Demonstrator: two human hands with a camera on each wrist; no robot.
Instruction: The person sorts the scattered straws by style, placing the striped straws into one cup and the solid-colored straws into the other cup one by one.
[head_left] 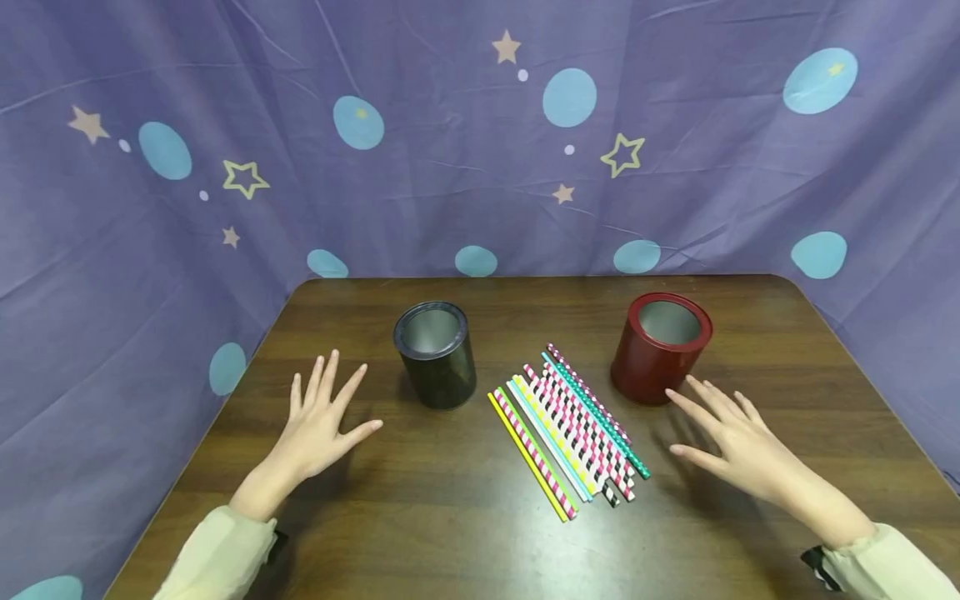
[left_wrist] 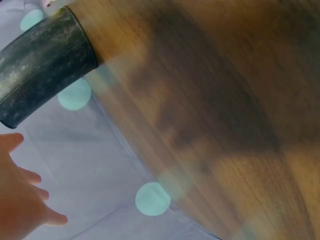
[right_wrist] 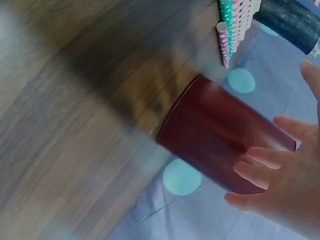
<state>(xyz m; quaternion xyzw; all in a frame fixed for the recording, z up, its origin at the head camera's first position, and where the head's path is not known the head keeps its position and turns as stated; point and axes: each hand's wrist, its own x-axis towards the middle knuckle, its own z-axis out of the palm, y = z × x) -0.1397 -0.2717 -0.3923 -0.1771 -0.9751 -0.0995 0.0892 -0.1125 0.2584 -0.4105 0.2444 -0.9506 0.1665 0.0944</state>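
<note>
My left hand [head_left: 318, 425] is spread over the table's left side, its fingers straight and holding nothing. To its right stands a black open-topped can [head_left: 441, 371], also seen at the upper left of the left wrist view. My right hand [head_left: 738, 442] has its fingers spread, empty, close by a dark red open-topped can [head_left: 651, 367]; its fingertips overlap the can's lower edge in the head view. Between the cans lies a slanted row of patterned paper straws [head_left: 570, 429]: yellow, pink-striped, white, black-striped, teal dotted and purple dotted.
A brown wooden table [head_left: 420, 533] carries everything, with rounded far corners. Behind it and along both sides hangs a purple curtain [head_left: 450, 167] printed with stars and blue ovals. Pale sleeves [head_left: 221, 550] cover both forearms.
</note>
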